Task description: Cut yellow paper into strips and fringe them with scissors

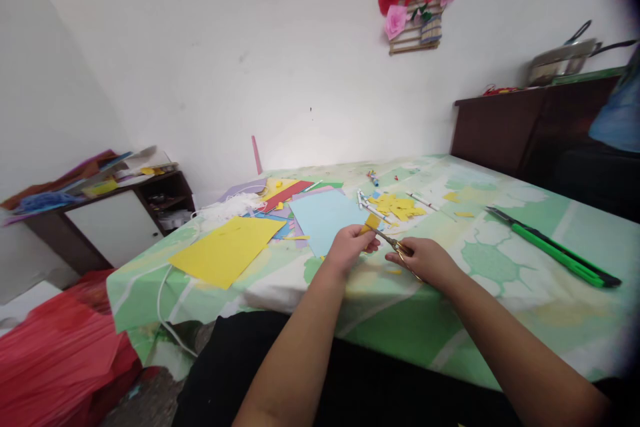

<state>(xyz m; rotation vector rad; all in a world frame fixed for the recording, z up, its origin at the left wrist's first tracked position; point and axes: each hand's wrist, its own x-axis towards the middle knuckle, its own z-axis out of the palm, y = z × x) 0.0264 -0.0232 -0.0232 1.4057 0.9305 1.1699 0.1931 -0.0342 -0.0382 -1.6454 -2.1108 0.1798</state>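
Observation:
My left hand (pixel 351 247) pinches a small yellow paper piece (pixel 371 222) near the table's front edge. Just right of it, my right hand (pixel 425 259) is closed on gold-handled scissors (pixel 393 241), whose blades point left and meet the yellow piece. Behind my hands lies a pile of yellow paper scraps (pixel 400 205), with white markers (pixel 373 207) beside it. A light blue sheet (pixel 327 217) is partly behind my left hand. Farther left lies a large yellow sheet (pixel 227 250).
A green utility knife (pixel 560 253) lies at the right of the table. White string (pixel 233 207) and a red strip (pixel 287 195) are at the back left. A low cabinet (pixel 115 220) stands left, a dark cabinet (pixel 495 130) right.

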